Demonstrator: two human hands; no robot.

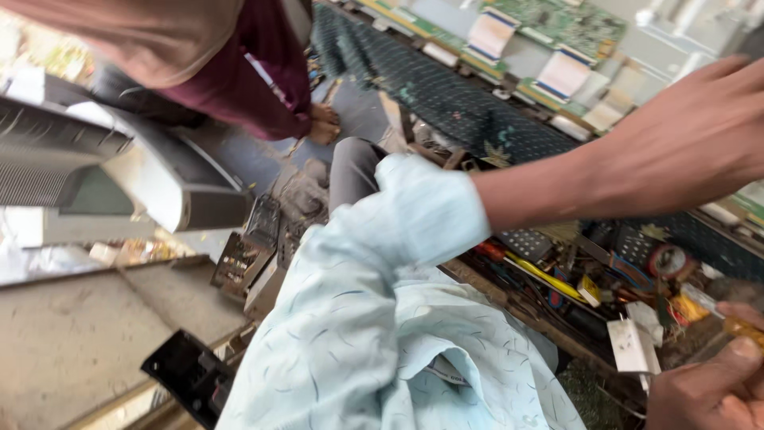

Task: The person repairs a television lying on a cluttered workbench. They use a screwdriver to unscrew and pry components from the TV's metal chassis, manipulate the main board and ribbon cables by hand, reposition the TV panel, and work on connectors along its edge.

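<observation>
Left hand (pixel 700 135) reaching out over the counter (pixel 446 103), sleeve of a pale blue shirt (pixel 382 318) rolled at the forearm. Hovering above a long green circuit board (pixel 557 24) with white ribbon cables, not touching it as far as visible. Fingers running off the right edge of frame, so cannot tell how far they are spread or whether anything is in them.

Right hand (pixel 708 382) sitting low at the bottom right corner, fingers pinching closed on a screwdriver (pixel 728 318) with an amber handle; its shaft pointing up-left, over a clutter of wires and parts. White plug adapter (pixel 633 346) lying just beside that hand. Yellow-handled tool (pixel 545 275) lying in the clutter under the left forearm.

Another person in a maroon top (pixel 255 80) crouching at the upper left, bare foot (pixel 325 123) resting near the counter edge. Grey monitor casing (pixel 95 167) lying at left.
</observation>
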